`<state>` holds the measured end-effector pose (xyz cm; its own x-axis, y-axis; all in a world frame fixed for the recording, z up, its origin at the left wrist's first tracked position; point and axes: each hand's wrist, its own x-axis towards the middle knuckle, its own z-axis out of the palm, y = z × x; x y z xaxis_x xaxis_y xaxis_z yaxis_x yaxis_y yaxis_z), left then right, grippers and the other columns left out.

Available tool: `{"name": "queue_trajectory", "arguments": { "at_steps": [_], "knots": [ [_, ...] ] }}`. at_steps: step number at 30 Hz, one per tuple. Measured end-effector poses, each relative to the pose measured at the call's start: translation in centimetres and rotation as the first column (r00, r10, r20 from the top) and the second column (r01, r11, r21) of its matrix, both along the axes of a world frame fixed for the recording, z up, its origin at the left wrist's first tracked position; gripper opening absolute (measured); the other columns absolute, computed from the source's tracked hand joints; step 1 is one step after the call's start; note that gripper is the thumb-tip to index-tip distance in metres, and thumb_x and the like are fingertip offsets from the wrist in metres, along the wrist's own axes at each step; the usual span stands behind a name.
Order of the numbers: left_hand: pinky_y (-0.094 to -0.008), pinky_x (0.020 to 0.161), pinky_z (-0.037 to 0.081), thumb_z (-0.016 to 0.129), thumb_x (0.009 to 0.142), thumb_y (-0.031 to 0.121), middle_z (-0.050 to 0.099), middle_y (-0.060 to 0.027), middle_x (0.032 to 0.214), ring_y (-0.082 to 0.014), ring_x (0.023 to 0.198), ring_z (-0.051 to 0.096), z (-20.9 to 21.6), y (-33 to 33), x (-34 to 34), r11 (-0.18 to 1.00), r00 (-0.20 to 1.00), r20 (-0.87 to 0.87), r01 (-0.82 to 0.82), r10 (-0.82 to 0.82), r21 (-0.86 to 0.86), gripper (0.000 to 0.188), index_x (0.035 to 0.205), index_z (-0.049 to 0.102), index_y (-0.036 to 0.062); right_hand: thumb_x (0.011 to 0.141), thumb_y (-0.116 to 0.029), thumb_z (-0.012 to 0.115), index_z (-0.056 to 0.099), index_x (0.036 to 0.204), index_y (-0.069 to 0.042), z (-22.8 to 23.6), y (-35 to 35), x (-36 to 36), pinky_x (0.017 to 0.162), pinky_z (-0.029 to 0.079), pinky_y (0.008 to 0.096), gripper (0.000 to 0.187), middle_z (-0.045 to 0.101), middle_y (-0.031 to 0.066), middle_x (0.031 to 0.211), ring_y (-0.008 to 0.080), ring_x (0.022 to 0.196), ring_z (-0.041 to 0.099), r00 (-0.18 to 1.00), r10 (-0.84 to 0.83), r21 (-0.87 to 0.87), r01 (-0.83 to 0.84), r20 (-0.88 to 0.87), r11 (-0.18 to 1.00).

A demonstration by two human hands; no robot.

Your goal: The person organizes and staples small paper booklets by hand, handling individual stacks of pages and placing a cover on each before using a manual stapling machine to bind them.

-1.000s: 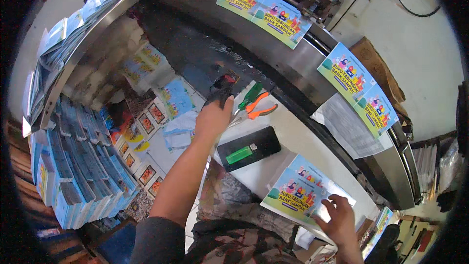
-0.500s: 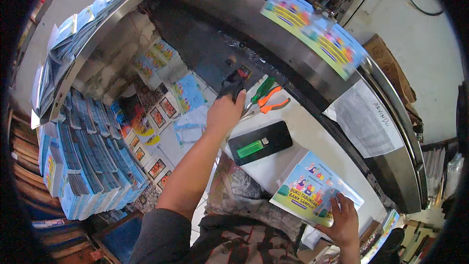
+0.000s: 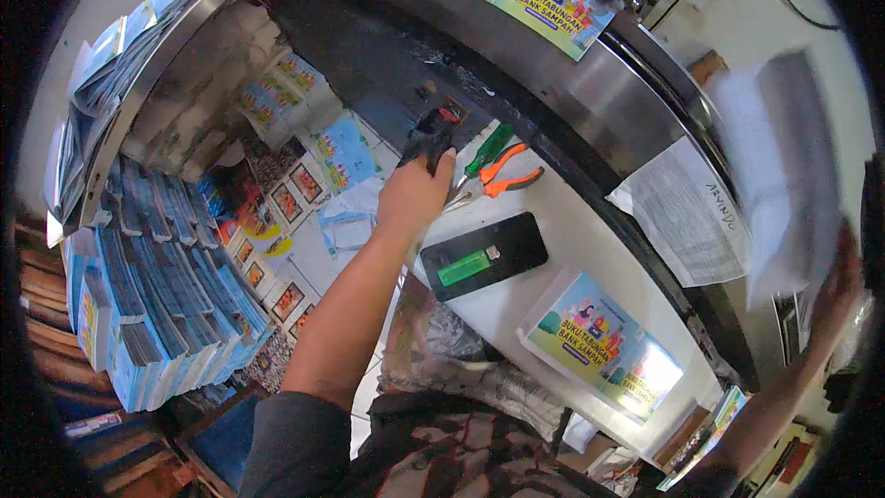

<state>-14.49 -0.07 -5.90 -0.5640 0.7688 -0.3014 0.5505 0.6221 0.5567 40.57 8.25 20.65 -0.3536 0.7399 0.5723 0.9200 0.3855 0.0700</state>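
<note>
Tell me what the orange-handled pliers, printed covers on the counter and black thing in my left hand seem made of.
Pliers: probably metal, greyish beyond smooth orange plastic or rubber handles. Covers: seemingly glossy paper or card, given the bright glare. Black thing: perhaps plastic or tape, creased-looking; finish unclear.

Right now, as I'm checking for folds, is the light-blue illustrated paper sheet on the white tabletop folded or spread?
Spread: the light-blue illustrated paper sheet shows two picture panels side by side, face up.
</note>
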Motion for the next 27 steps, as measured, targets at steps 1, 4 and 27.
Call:
{"name": "queue_trajectory", "arguments": {
  "at_steps": [1,4,27],
  "knots": [
    [-0.0496,0.087,0.049,0.042,0.093,0.059,0.069,-0.0253,0.099,-0.0432,0.099,0.064,0.3,0.1,0.3,1.0,1.0,0.006,0.004,-0.004,-0.007,0.06,0.107,0.069,0.0064,0.103,-0.013,0.04,0.048,0.143,-0.011,1.1,0.8,-2.5,0.104,0.044,0.0353,0.041,0.057,0.0115,0.137,0.0189,0.123,0.056,0.99,-0.142,0.088,0.139,0.025,0.986],
    [-0.0493,0.088,0.049,0.042,0.092,0.059,0.069,-0.025,0.1,-0.0432,0.099,0.064,0.6,0.2,0.4,0.999,0.999,0.05,0.022,-0.021,-0.026,0.061,0.109,0.068,0.0075,0.099,-0.005,0.043,0.051,0.141,-0.016,-0.6,5.0,-8.3,0.096,0.049,0.0338,0.044,0.059,0.0097,0.135,0.0209,0.119,0.06,0.958,-0.282,0.14,0.274,0.042,0.951],
    [-0.0496,0.088,0.049,0.042,0.092,0.06,0.067,-0.0285,0.1,-0.0439,0.1,0.064,-0.4,-0.4,-0.2,1.0,1.0,0.009,-0.002,0.002,0.005,0.065,0.105,0.068,0.002,0.063,-0.044,0.085,0.056,0.131,-0.007,-16.6,-18.7,-12.9,0.094,0.047,0.0445,0.083,0.05,0.0174,0.13,0.0341,0.115,0.051,0.937,0.322,-0.809,-0.08,0.139,0.582]
  ]
}}
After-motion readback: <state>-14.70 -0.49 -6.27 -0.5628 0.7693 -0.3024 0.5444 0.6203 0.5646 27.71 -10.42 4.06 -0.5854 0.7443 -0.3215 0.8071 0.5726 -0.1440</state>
